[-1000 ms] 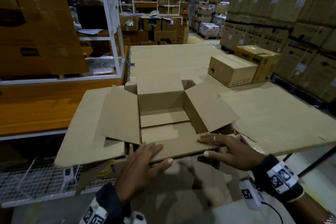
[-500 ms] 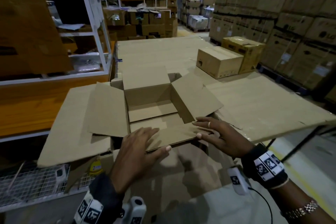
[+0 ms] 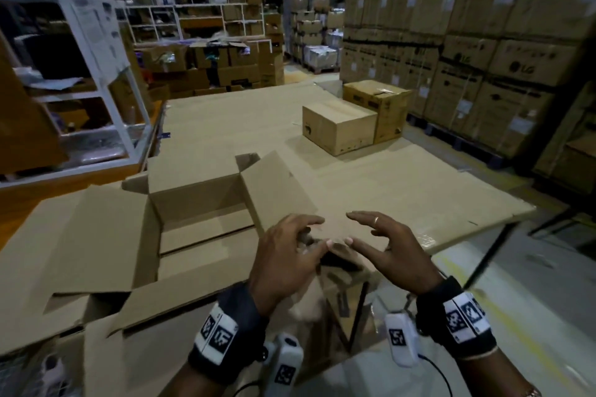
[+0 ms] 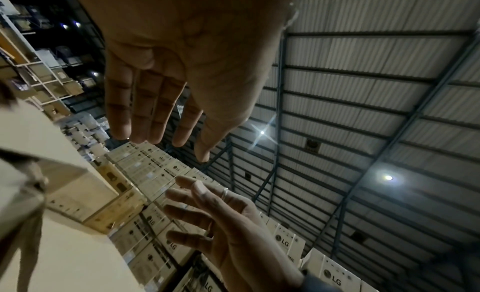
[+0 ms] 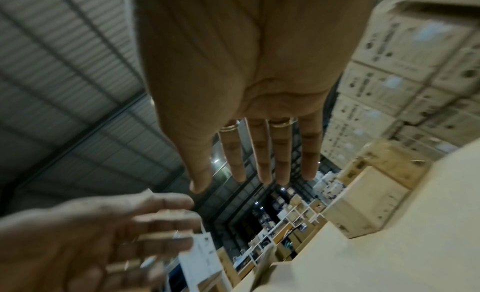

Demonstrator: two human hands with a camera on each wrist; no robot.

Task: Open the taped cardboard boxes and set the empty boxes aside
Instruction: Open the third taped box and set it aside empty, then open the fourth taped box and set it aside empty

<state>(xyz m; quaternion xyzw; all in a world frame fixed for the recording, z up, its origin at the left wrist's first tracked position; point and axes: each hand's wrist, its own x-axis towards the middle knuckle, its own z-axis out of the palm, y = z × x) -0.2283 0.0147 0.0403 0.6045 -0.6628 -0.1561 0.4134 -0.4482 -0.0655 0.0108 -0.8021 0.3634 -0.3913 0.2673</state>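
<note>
The open box point(image 3: 193, 219) is seen empty on the cardboard-covered counter point(image 3: 403, 190), flaps folded outward so its inside shows. Just right of the box, the left hand point(image 3: 287, 255) and right hand point(image 3: 383, 248) are held spread, gripping nothing, probably freed for the taped box point(image 3: 338, 129) beyond the open box.
</note>
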